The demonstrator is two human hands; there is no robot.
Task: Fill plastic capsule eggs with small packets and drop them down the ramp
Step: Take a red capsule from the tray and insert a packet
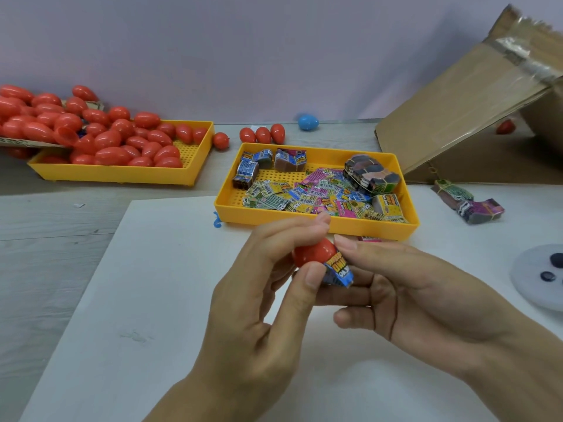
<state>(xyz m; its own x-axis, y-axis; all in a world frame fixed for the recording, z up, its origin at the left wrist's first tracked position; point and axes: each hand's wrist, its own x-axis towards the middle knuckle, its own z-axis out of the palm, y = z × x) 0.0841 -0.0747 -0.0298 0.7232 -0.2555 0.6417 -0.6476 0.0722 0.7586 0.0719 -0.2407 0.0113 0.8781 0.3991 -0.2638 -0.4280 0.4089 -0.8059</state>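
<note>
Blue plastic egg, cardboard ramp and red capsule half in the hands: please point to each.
blue plastic egg [308, 122], head view, middle of shell
cardboard ramp [463, 117], head view, sloping face
red capsule half [313, 252], head view, rounded shell

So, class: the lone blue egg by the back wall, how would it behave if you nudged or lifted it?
The blue egg looks rounded and glossy, so it would probably roll and wander off line. Being small hollow-looking plastic like the red eggs, it is likely light. Its smooth shell may slip in the fingers.
</note>
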